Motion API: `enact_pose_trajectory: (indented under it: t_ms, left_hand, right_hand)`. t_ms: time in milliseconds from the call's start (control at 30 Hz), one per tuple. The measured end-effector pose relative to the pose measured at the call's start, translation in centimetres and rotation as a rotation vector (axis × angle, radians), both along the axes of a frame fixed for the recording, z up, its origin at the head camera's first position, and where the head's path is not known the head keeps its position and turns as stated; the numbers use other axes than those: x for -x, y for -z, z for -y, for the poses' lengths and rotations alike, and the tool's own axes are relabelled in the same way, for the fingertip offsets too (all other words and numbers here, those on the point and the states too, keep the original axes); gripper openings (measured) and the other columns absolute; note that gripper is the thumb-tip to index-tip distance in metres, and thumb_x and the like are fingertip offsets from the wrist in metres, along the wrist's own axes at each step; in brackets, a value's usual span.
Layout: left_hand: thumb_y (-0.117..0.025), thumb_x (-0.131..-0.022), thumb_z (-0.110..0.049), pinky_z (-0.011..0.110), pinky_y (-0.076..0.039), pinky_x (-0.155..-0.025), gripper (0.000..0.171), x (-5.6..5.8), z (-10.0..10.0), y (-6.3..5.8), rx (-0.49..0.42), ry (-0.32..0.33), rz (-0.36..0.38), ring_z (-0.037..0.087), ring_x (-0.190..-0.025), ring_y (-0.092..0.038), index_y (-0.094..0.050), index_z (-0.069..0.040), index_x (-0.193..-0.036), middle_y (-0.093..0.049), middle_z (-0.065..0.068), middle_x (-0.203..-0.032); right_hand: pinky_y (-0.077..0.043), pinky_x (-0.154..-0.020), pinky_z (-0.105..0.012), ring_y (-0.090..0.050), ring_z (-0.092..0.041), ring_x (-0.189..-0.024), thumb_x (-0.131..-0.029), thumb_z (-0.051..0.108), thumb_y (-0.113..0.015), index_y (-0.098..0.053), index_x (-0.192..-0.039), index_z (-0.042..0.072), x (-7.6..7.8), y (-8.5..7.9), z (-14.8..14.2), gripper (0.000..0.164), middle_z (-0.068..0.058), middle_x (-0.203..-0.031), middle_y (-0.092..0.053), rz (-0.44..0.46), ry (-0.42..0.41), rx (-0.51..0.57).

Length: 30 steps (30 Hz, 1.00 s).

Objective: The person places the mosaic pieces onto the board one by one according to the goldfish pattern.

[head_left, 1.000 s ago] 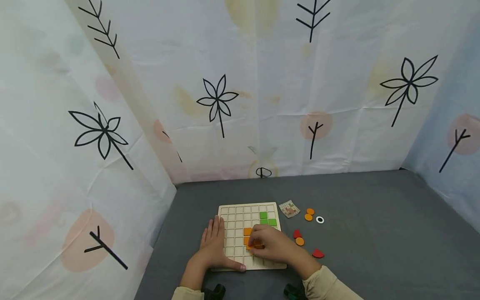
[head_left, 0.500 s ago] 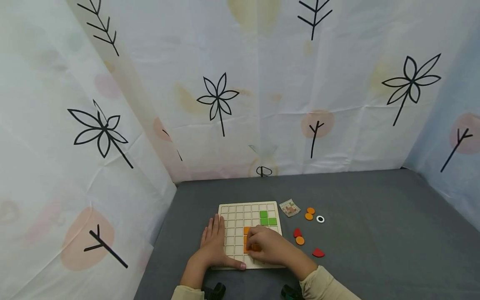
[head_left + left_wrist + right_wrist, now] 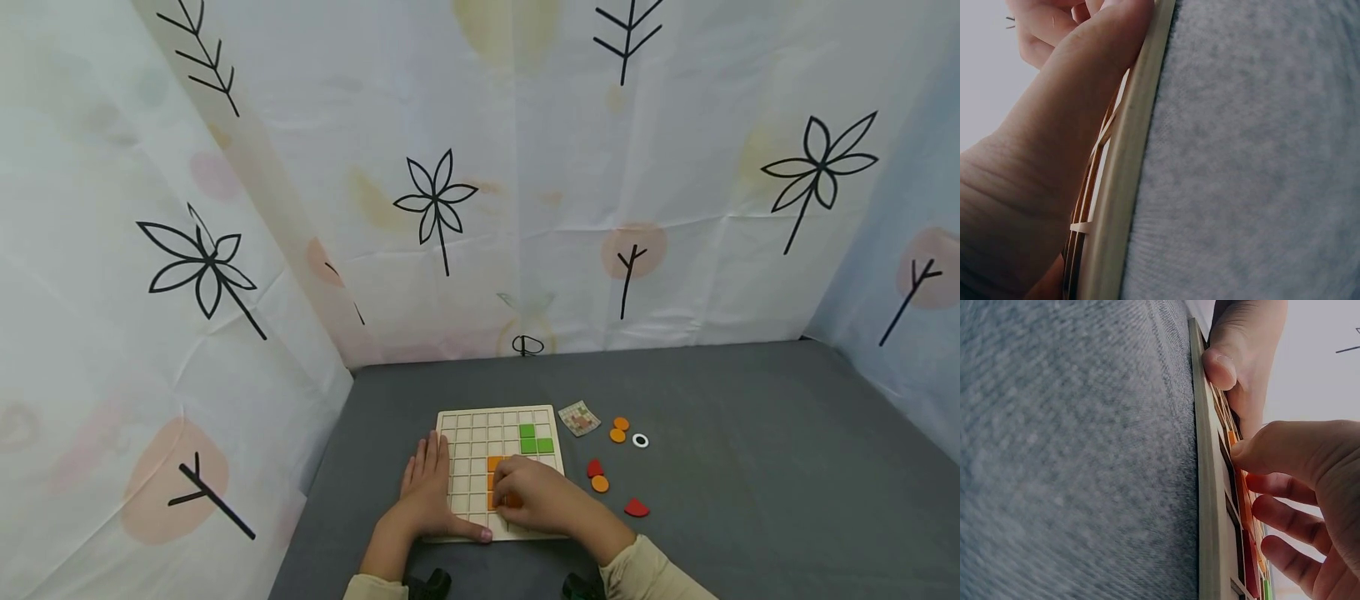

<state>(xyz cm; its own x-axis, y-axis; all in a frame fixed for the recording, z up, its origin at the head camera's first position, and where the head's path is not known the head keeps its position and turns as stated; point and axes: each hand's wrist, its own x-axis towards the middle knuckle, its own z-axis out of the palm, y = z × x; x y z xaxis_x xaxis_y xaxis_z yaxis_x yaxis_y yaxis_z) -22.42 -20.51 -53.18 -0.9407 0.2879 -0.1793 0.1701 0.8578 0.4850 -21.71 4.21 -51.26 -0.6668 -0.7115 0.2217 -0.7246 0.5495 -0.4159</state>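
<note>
A pale wooden grid board lies on the grey cloth, bearing green tiles at its upper right and a column of orange tiles near its middle. Flat along the board's left side rests my left hand, fingers straight, thumb on the near edge. My right hand bends over the lower middle. The right wrist view shows its thumb and fingertips at an orange tile in the grid. A red piece sits beside it there. My right hand hides part of the tiles.
Right of the board lie a small pattern card, several orange discs, a white ring and red pieces. Dark objects sit at the near edge. A printed fabric wall stands behind the table.
My right hand has shifted slightly left and nearer. The lowest orange tile, tilted under its fingers earlier, now lies in line with the column. My left hand has stayed put.
</note>
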Motion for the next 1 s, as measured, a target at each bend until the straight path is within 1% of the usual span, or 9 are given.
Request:
enact_pose_trajectory:
  t_ms: [233,600,800,900,1000]
  left_hand:
    - [-0.093,-0.055,-0.079,0.064,-0.003,-0.132,0.168,0.0,0.1,0.2,-0.001,0.009,0.001,0.042,-0.166,0.009,0.004,-0.005,-0.171,0.013,0.018,-0.178]
    - [-0.093,-0.055,-0.080,0.065,-0.003,-0.132,0.168,0.0,0.1,0.2,0.001,0.006,-0.006,0.041,-0.166,0.009,0.004,-0.005,-0.171,0.012,0.018,-0.179]
    - [-0.093,-0.052,-0.081,0.065,-0.004,-0.132,0.170,0.1,0.0,0.3,0.010,-0.010,-0.006,0.041,-0.166,0.008,0.003,-0.006,-0.171,0.011,0.017,-0.179]
    - [-0.092,-0.051,-0.083,0.065,-0.003,-0.132,0.171,0.1,0.0,0.3,0.013,-0.021,-0.003,0.041,-0.166,0.008,0.002,-0.006,-0.171,0.010,0.016,-0.179]
    - [-0.092,-0.050,-0.083,0.065,-0.003,-0.132,0.172,0.1,0.0,0.2,0.013,-0.026,0.003,0.041,-0.166,0.008,0.002,-0.006,-0.172,0.010,0.016,-0.179]
  right_hand:
    - [-0.054,-0.085,-0.021,-0.056,0.000,-0.091,-0.094,0.016,-0.081,-0.082,-0.094,0.023,-0.2,-0.1,-0.2,0.007,0.014,-0.098,-0.065,0.044,0.002,0.013]
    - [-0.054,-0.084,-0.021,-0.056,0.001,-0.090,-0.093,0.017,-0.082,-0.081,-0.092,0.023,-0.3,-0.4,-0.6,0.007,0.014,-0.097,-0.065,0.033,-0.006,0.039]
    - [-0.054,-0.083,-0.022,-0.059,-0.003,-0.090,-0.094,0.016,-0.082,-0.081,-0.095,0.021,-0.2,-0.4,-1.7,0.005,0.010,-0.099,-0.068,0.037,-0.012,0.102]
    - [-0.055,-0.082,-0.023,-0.061,-0.007,-0.090,-0.094,0.014,-0.081,-0.081,-0.096,0.018,-0.2,-0.5,-2.7,0.005,0.007,-0.099,-0.068,0.034,-0.022,0.151]
    - [-0.055,-0.080,-0.024,-0.063,-0.010,-0.090,-0.095,0.012,-0.080,-0.080,-0.096,0.018,-0.4,-0.7,-4.0,0.006,0.007,-0.099,-0.068,0.040,-0.012,0.192]
